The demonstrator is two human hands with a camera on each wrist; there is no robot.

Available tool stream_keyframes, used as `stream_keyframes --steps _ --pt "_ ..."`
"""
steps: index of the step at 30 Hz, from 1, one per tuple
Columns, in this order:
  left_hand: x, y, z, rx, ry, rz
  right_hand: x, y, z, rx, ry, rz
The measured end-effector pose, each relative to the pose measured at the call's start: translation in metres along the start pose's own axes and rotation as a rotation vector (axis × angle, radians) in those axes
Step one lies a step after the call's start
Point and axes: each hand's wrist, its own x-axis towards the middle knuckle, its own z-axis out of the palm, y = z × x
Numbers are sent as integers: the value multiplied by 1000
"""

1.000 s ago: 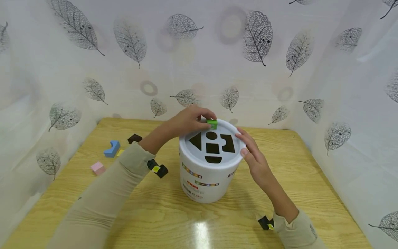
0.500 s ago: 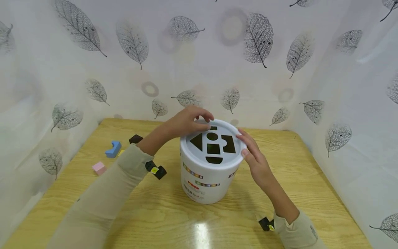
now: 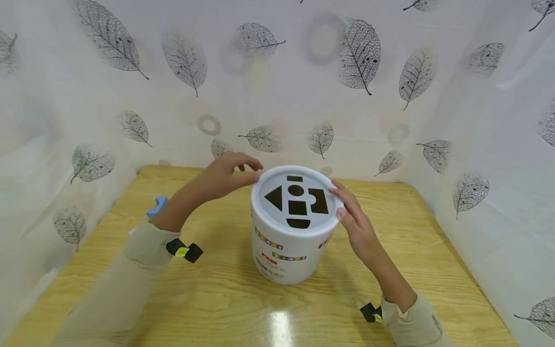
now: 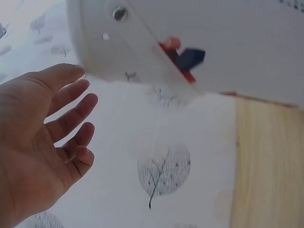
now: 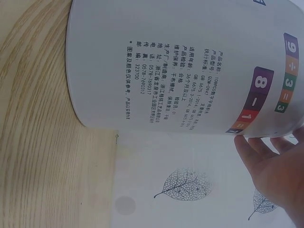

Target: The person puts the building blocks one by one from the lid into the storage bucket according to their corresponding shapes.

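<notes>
A white shape-sorter bucket (image 3: 288, 255) stands upright on the table. Its lid (image 3: 277, 176) has several dark cutouts, among them a triangle, a circle, a square and a notched rectangle. My left hand (image 3: 221, 176) is at the left side of the rim, holding nothing, its fingers loosely bent; in the left wrist view the thumb tip overlaps the bucket's edge. My right hand (image 3: 360, 229) rests on the right side of the rim, thumb and fingers laid against it. In the right wrist view the right fingertips (image 5: 240, 140) touch the printed side wall.
On the wooden table (image 3: 208, 299), a blue arched block (image 3: 158, 206) lies at the left, partly behind my left forearm. A sliver of a pink block (image 3: 132, 232) shows beside the sleeve. White sheeting (image 3: 295, 96) with leaf prints encloses the back and sides.
The green block that my left hand pinched over the lid's far cutout has gone out of sight at that slot. The left hand has drawn back leftward; the right has stayed on the rim.
</notes>
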Motion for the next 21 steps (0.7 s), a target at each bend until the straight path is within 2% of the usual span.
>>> stream_keyframes --steps 6,12,17,21 --pt "-31 -30 -15 -18 64 -81 0 0 0 5 1 -1" --pt "-58 -65 -22 -4 73 -177 0 -1 0 7 -2 6" --pt "-72 -95 -23 9 79 -237 0 -2 0 11 -3 13" --pt "-79 -115 -24 33 78 -271 0 -2 0 11 -4 16"
